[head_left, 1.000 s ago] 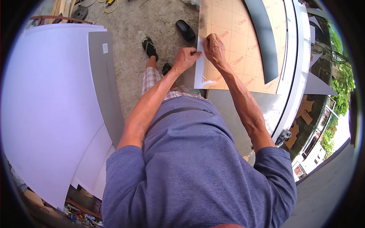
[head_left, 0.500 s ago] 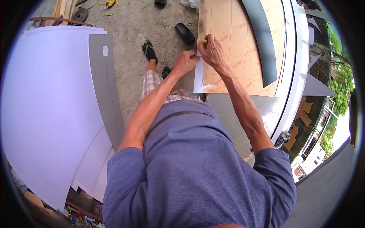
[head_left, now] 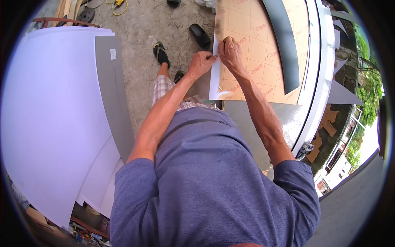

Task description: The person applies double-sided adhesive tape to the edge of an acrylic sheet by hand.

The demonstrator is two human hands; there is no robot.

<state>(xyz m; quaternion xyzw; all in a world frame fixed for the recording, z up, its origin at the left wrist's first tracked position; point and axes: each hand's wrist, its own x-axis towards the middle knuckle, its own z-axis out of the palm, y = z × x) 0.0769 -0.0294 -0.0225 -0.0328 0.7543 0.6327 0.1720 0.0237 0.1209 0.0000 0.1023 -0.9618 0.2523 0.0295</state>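
Observation:
A flat sheet faced with brown printed paper [head_left: 255,53] lies on the work surface in front of me, to the right. Along its near left edge runs a bare white strip [head_left: 214,80]. My left hand [head_left: 200,64] is closed in a pinch at that edge, thumb and fingertips against the white border. Just beside it, my right hand [head_left: 230,51] is closed too, its fingers curled down over the papered face by the edge. Whatever either hand pinches is hidden by the fingers. A curved dark grey strip [head_left: 286,45] rests on the sheet, beyond my right hand.
Large white sheets [head_left: 53,107] are stacked at left, with a grey panel [head_left: 109,82] along their edge. Black slippers [head_left: 200,36] and a yellow cord [head_left: 119,5] lie on the concrete floor [head_left: 140,37]. A grey metal surface [head_left: 247,123] is under the papered sheet.
Both hands have shifted slightly up along the sheet's edge, the left also a little to the right. My right hand has turned a little. The sheet and curved strip stay put.

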